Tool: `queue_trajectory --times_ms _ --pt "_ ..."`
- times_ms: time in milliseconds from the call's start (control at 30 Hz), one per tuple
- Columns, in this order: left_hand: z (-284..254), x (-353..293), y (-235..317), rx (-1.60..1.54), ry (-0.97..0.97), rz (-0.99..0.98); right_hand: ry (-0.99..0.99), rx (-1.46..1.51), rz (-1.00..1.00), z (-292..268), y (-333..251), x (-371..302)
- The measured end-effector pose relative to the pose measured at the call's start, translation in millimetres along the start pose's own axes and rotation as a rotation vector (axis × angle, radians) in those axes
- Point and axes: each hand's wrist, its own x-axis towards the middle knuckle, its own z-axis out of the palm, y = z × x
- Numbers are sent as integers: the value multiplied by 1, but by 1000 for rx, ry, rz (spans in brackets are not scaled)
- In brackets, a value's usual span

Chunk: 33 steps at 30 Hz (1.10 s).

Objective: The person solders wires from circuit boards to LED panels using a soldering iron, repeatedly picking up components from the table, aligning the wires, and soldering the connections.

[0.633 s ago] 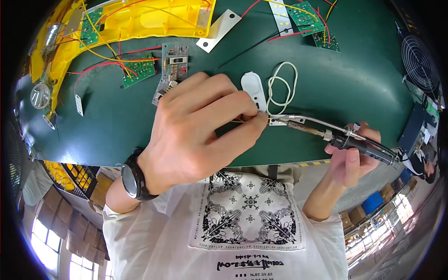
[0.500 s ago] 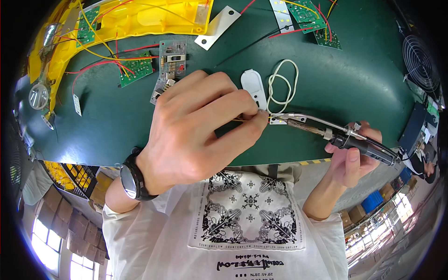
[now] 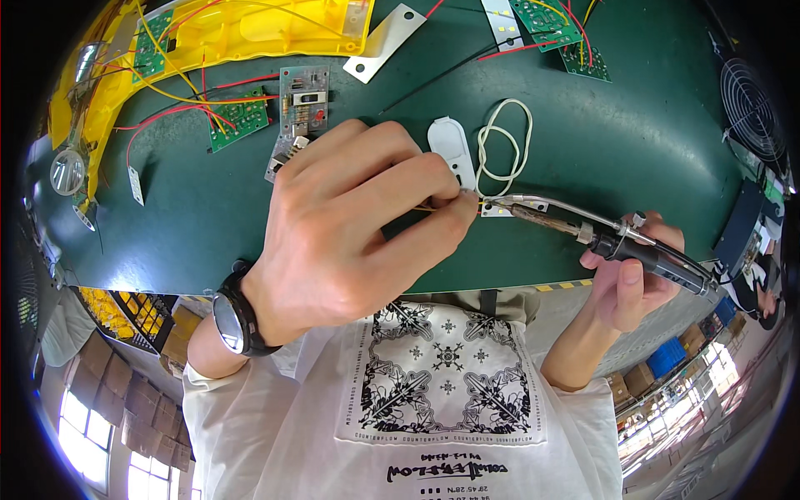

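My left hand is closed, thumb and forefinger pinching a thin yellowish wire whose end reaches a small white LED board. In my right hand is a black-handled soldering iron with a curved metal feed tube clamped along it. The iron's tip points left and lies over the LED board, close to my left fingertips. Whether tip, wire and board touch cannot be made out. Just beyond my fingertips lie a white rounded plastic part and a looped white cord.
Past my left hand lie a circuit board with a switch and a green circuit board with wires. A yellow plastic housing and a white metal strip sit farther back. At right stands a round fan grille.
The table and its parts appear slightly higher in the picture. Both hands keep their grips, and the iron's tip stays beside my left fingertips.
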Motion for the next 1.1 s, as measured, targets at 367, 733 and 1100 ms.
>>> queue_trajectory --times_ms 367,733,1100 --pt "0 1 1 14 10 -3 -147 4 -181 -22 17 -1" --pt "1 2 4 29 7 -21 15 -11 19 -1 -1 0" --pt "1 3 4 40 -7 -14 2 -23 -39 -3 2 1"
